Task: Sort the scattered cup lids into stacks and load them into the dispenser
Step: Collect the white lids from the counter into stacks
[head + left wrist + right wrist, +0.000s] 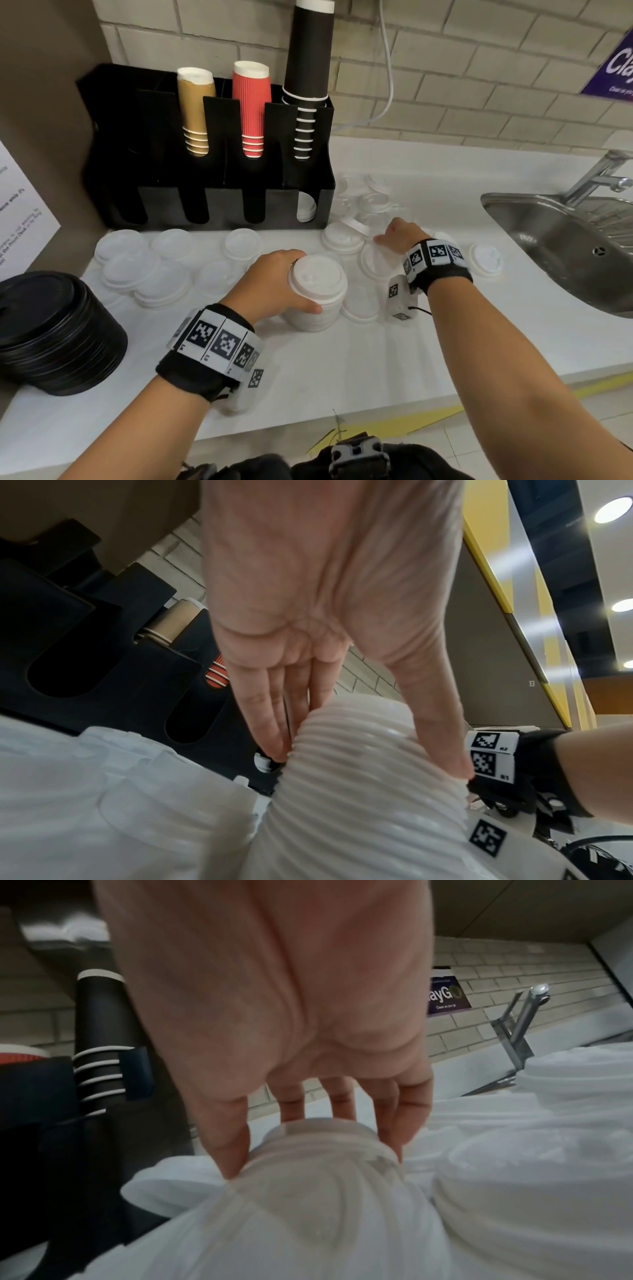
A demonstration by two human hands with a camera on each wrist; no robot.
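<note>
My left hand (294, 284) grips a tall stack of white lids (317, 294) standing on the white counter (342, 359), fingers on the far side and thumb on the near side. In the left wrist view the left hand (359, 748) clasps the ribbed stack of white lids (359, 791). My right hand (394, 236) reaches into the scattered lids on the right. In the right wrist view the right hand (315, 1139) pinches a clear lid (325, 1172) between thumb and fingers. The black dispenser (212, 154) stands at the back left, with a few white lids (306, 209) in its rightmost front slot.
Clear lids (144, 270) lie scattered on the left and more lids (370, 202) beside the dispenser. A stack of black lids (58, 332) stands at the near left. One white lid (486, 258) lies near the steel sink (548, 233). Paper cups (251, 109) fill the dispenser's upper slots.
</note>
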